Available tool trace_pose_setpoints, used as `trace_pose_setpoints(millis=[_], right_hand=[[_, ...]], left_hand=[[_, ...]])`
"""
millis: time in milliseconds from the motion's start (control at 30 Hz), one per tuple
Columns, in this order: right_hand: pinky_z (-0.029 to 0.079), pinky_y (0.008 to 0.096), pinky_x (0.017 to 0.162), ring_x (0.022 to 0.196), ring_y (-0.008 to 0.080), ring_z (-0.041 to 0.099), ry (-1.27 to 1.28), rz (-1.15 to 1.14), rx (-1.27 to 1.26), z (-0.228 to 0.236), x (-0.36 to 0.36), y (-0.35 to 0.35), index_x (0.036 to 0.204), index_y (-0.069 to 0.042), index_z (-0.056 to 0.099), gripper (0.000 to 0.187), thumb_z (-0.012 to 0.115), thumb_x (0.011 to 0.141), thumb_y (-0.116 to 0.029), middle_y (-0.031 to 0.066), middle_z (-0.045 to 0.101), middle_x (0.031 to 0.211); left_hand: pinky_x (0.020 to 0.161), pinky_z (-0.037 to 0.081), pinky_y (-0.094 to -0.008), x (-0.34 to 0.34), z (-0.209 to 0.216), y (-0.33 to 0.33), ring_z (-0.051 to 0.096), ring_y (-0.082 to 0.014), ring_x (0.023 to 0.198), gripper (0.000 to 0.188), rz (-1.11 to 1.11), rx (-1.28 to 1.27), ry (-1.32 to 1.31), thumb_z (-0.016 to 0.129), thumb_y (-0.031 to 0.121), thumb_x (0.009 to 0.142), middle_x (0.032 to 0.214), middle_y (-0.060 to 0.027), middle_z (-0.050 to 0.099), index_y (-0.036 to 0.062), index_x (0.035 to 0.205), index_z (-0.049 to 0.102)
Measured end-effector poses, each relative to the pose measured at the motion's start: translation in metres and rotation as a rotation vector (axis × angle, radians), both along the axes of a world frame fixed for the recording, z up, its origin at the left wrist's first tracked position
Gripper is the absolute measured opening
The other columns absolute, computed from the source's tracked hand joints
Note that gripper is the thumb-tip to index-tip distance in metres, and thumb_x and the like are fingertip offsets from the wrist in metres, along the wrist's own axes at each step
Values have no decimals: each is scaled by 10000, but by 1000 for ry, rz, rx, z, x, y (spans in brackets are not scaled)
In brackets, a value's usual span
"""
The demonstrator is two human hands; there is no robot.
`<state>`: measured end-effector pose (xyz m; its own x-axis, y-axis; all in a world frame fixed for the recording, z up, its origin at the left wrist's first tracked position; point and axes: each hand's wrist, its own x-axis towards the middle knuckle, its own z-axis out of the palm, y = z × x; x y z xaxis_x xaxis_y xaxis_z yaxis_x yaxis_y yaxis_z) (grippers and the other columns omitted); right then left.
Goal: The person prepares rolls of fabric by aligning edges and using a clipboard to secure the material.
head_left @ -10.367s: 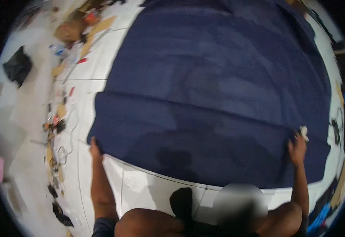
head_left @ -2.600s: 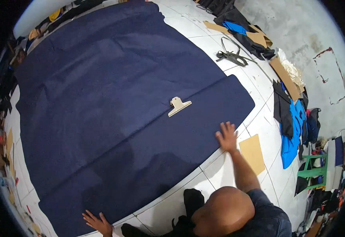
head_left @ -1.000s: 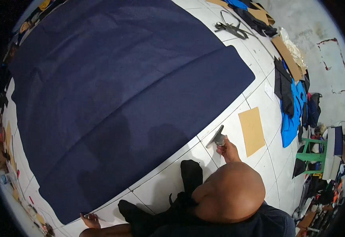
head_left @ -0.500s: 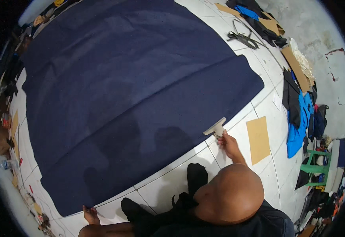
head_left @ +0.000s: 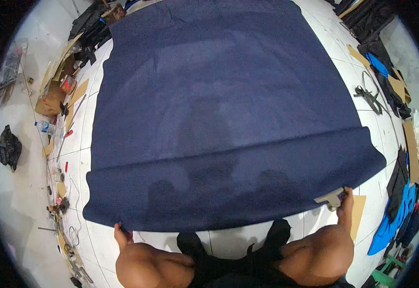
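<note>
1. Many white floor tiles (head_left: 99, 245) below: crouching on them with both feet (head_left: 279, 233) apart, in black socks.
2. Seeing lots of stuff down the left side: a brown box (head_left: 51, 98), a clear bottle (head_left: 46, 127), a crumpled black bag (head_left: 7, 148) farther out, and small bits and wires in a messy line.
3. Seeing more stuff down the right side: a looped dark strap (head_left: 370, 98), some bright blue fabric (head_left: 387, 230), and part of a green frame (head_left: 389, 272) near the bottom corner.
4. Facing one big dark blue cloth (head_left: 209, 110), spread over most of the floor in front, with a long line like a fold running across it.
5. Holding the metal clip (head_left: 333, 198) at the near edge now; a few seconds ago, seeing it up by the fold, away from both hands. Looking further left than half a second ago, and so seeing the black bag too.
6. Touching the near edge close to its left corner with the left hand (head_left: 122, 236), bunching the fingers narrow; not being able to tell if they are pinching.
7. Gripping the clip with the right hand (head_left: 346, 204), beside a tan sheet (head_left: 360, 216); not being able to tell if the clip is biting the cloth.
8. Having the cloth lying between both hands and stretching far ahead of them.
</note>
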<state>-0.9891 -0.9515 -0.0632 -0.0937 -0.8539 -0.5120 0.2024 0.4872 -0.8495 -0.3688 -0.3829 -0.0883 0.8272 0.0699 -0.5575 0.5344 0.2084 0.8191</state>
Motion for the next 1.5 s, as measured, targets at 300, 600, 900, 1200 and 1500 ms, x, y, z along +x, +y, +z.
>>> trace_pose_setpoints(millis=[300,600,900,1200,1500], right_hand=[[450,291,600,676,167,572,361,114,-352,145,113,-81,944,-33,606,429,577,870,-454,50,600,806],[391,478,904,1081,345,540,1450,809,-937,22,209,-61,1062,-5,617,471,553,877,-433,196,585,1140],[329,452,1014,1201,381,442,1176,912,-763,-3,212,-63,1219,40,513,605,608,847,-427,256,464,1295],[430,235,491,644,138,571,239,261,185,-40,162,-68,1051,-14,528,539,632,841,-500,63,599,825],[472,302,575,721,191,603,92,133,115,-60,123,-72,1079,-11,558,435,693,826,-338,64,629,949]], left_hand=[[538,397,-221,72,163,-95,525,-91,656,255,-67,310,-433,624,357,855,767,-6,561,111,848,556],[1051,234,-563,23,21,-219,347,-428,1288,648,-1116,1300,-1022,560,473,853,1377,-265,390,10,1298,476],[1098,60,-565,21,-6,-230,148,-424,1376,716,-1206,1272,-873,453,483,912,1477,-264,188,23,1428,267],[494,449,-337,124,-27,-138,569,-254,684,534,-111,229,89,634,459,837,920,-150,579,-33,1015,530],[748,540,-420,91,-45,-120,606,-302,963,392,17,-135,-28,585,244,900,1118,-172,576,-54,1138,495]])
